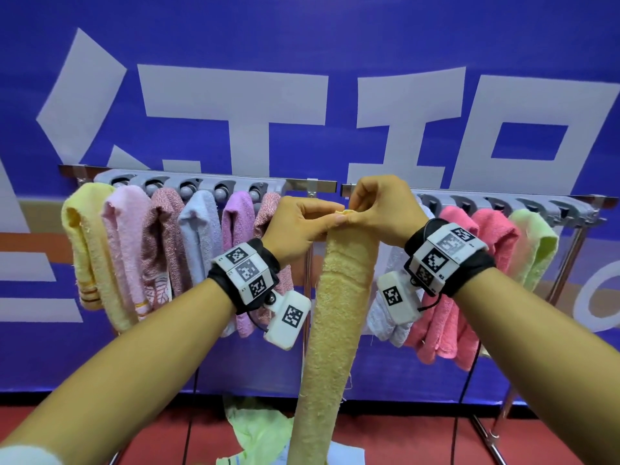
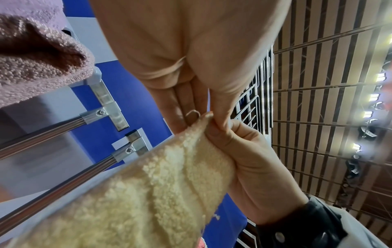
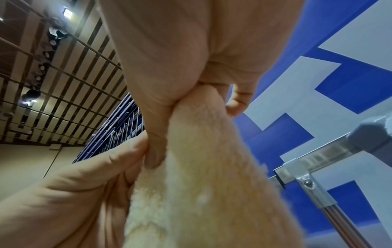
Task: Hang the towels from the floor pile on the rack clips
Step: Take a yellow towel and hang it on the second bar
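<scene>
Progress: the greater part of the job is judged done. Six towels point(image 1: 174, 250) are seen hung on the left section of the rack point(image 1: 201, 182), and four more towels point(image 1: 469, 263) on the right section, each caught under a grey clip point(image 1: 221, 193).
Left to do: a small pile point(image 1: 258, 431) of pale green and white cloth is seen on the floor point(image 1: 402, 441) below the rack's middle; at the rack's right end some clips point(image 1: 570, 209) appear free, though this cannot be told for certain.
Towel in hand: a yellow towel point(image 1: 339, 297) is held up at the middle of the rack, in front of the gap between its two sections; it is not yet clipped.
Look of the towel: pale yellow terry, looped and nubbly, gathered into a long narrow roll hanging straight down toward the floor; a small loop point(image 2: 193, 114) is seen at its top corner.
Left hand point(image 1: 295, 226): closed in a pinch on the towel's top edge.
Right hand point(image 1: 382, 209): closed in a pinch on the same top edge, fingertips touching those of the other hand.
</scene>
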{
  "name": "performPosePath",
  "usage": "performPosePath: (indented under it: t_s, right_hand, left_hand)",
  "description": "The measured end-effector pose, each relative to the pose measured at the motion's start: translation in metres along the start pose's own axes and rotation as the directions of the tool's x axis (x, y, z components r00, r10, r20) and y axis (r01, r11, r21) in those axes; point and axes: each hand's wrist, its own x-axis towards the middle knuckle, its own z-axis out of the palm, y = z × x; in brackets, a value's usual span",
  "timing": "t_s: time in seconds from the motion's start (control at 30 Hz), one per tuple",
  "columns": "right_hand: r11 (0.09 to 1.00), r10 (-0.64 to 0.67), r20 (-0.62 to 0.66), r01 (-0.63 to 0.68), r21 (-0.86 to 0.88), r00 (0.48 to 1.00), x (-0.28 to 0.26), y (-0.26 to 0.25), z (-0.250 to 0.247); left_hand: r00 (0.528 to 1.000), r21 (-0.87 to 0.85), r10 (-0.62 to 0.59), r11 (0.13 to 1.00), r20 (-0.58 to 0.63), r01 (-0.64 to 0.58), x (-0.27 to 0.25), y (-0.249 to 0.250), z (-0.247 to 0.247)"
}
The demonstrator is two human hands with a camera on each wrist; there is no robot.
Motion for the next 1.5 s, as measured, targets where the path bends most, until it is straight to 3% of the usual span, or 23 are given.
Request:
performPosePath:
  t_s: [0.1, 0.3, 0.47, 0.6, 0.7, 0.77, 0.87, 0.93, 1.03, 1.13, 1.2, 1.3, 1.37, 1.5]
  right_hand:
    - [1.000, -0.012, -0.008, 0.012, -0.009, 1.000, -0.002, 0.000, -0.001]
    - [0.994, -0.061, 0.102, 0.070, -0.086, 0.993, -0.008, -0.003, -0.005]
    - [0.985, -0.121, 0.052, 0.126, -0.116, 0.991, -0.014, 0.004, -0.013]
    - [0.988, -0.133, -0.073, 0.126, -0.091, 0.988, -0.017, 0.013, -0.003]
    - [0.992, -0.063, -0.282, 0.093, 0.091, 0.957, -0.019, 0.013, 0.008]
    - [0.972, 0.000, -0.340, 0.080, 0.220, 0.940, -0.019, 0.011, 0.014]
    - [0.897, 0.121, -0.137, -0.049, 0.438, 0.983, -0.013, 0.010, 0.024]
    - [0.916, 0.119, -0.044, -0.093, 0.391, 0.992, -0.009, 0.014, 0.029]
    - [0.928, 0.097, -0.007, -0.087, 0.362, 0.995, -0.007, 0.013, 0.033]
    - [0.915, 0.063, -0.078, -0.027, 0.402, 0.995, -0.004, 0.011, 0.038]
    - [0.907, 0.053, -0.117, 0.002, 0.421, 0.992, -0.003, 0.006, 0.040]
    - [0.895, 0.081, -0.168, 0.003, 0.447, 0.983, 0.001, 0.001, 0.041]
    - [0.900, 0.098, -0.224, 0.010, 0.435, 0.970, 0.005, 0.000, 0.037]
    - [0.916, 0.188, -0.340, -0.040, 0.398, 0.921, 0.012, 0.015, 0.017]
  left_hand:
    - [1.000, -0.003, -0.019, 1.000, 0.002, 0.019, 0.001, 0.000, -0.001]
    - [0.999, -0.008, -0.031, 0.999, -0.045, 0.031, 0.009, 0.002, -0.010]
    - [0.999, 0.045, -0.024, 0.999, -0.026, 0.025, 0.012, 0.008, -0.018]
    - [0.999, 0.004, -0.018, 1.000, -0.029, 0.018, 0.015, 0.008, -0.015]
    - [0.999, -0.021, -0.015, 1.000, -0.034, 0.014, 0.018, 0.007, -0.013]
    - [0.999, -0.033, -0.012, 0.999, -0.034, 0.011, 0.019, 0.006, -0.013]
    - [0.999, -0.029, -0.010, 1.000, -0.043, 0.009, 0.019, 0.000, -0.014]
    - [0.999, -0.015, 0.004, 1.000, -0.043, -0.005, 0.018, -0.004, -0.015]
    - [0.998, 0.015, 0.035, 0.999, -0.043, -0.034, 0.017, -0.012, -0.018]
    - [0.993, -0.016, 0.020, 1.000, -0.117, -0.022, 0.015, -0.020, -0.018]
    - [0.991, -0.079, -0.034, 0.997, -0.129, 0.023, 0.012, -0.027, -0.014]
    - [0.976, -0.187, -0.216, 0.959, 0.014, 0.214, -0.001, -0.044, -0.006]
    - [0.933, -0.152, -0.339, 0.923, 0.121, 0.355, -0.011, -0.062, 0.000]
    - [0.859, -0.025, -0.461, 0.878, 0.222, 0.477, -0.032, -0.093, 0.005]
